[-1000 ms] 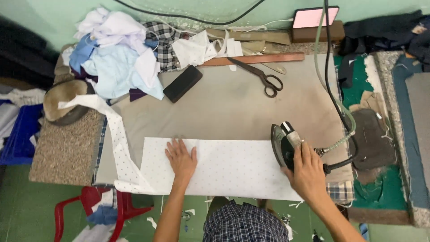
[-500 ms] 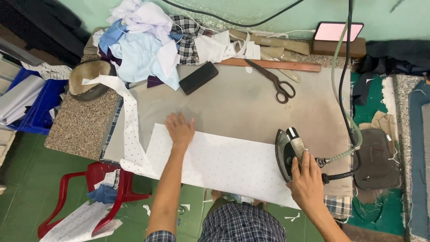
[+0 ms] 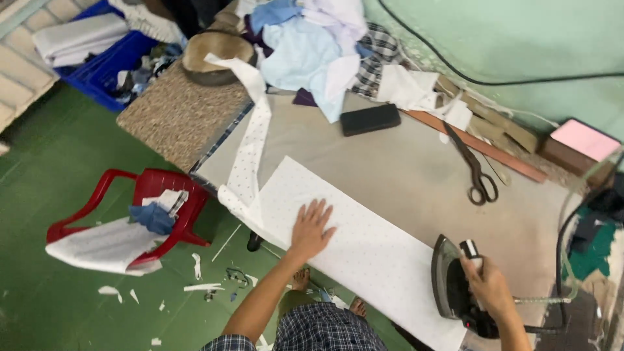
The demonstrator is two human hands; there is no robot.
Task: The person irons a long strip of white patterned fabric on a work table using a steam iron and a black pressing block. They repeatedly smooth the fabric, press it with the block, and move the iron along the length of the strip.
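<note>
Lower centre of frame: my left hand (image 3: 311,227) lies flat, fingers spread, on the white dotted fabric (image 3: 364,250) across the grey board (image 3: 403,162).
My right hand (image 3: 489,289), closed around the iron (image 3: 455,286) handle at lower right, should glide slowly while I keep the cloth taut.

Dotted white fabric (image 3: 364,250) flat; iron (image 3: 448,279) upright

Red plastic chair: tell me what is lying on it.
On the red plastic chair lie a blue rag, a small folded cloth and a white dotted fabric piece hanging over its front. Anything under these is covered.
</note>
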